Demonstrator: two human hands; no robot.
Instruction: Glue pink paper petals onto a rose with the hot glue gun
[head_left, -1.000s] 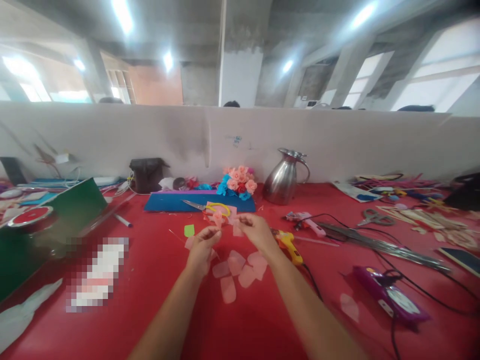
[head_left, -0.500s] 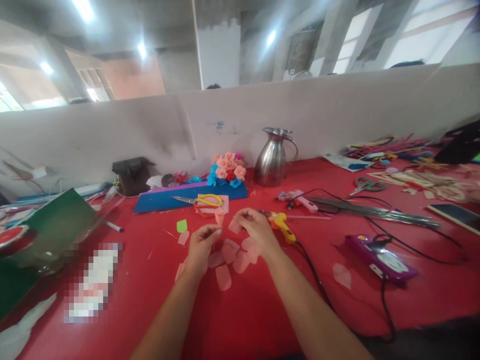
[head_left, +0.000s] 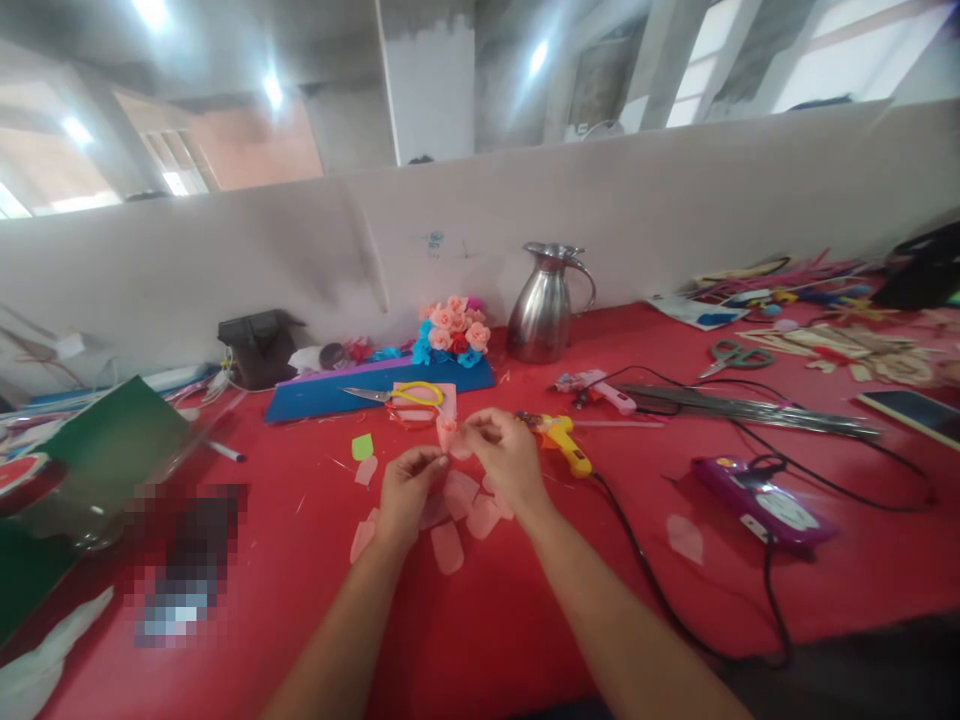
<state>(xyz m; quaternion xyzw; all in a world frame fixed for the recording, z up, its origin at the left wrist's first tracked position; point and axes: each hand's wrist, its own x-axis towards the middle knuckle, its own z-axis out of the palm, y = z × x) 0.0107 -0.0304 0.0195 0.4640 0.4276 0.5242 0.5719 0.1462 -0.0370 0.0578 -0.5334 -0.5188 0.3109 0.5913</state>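
My left hand (head_left: 409, 490) pinches the base of a small pink paper flower (head_left: 448, 432), which stands upright above the fingertips. Beside it, my right hand (head_left: 504, 452) has its fingers closed on a pink paper petal (head_left: 460, 447), held against the flower's right side. Several loose pink petals (head_left: 448, 548) lie on the red table under and between my hands. A yellow glue gun (head_left: 564, 446) rests just right of my right hand. Behind the flower are yellow-handled scissors (head_left: 412, 396) on a pink sheet. A green paper piece (head_left: 362, 447) lies left of my left hand.
A bunch of paper flowers (head_left: 454, 330) and a steel jug (head_left: 541, 305) stand at the back. To the right are a pink glue gun (head_left: 607, 392), metal wires (head_left: 750, 412), a purple box (head_left: 761, 510) with black cords, and green-handled scissors (head_left: 739, 357).
My right hand has moved left with its petal, bringing it from apart to against the flower. My left hand still holds the flower. The view has shifted slightly.
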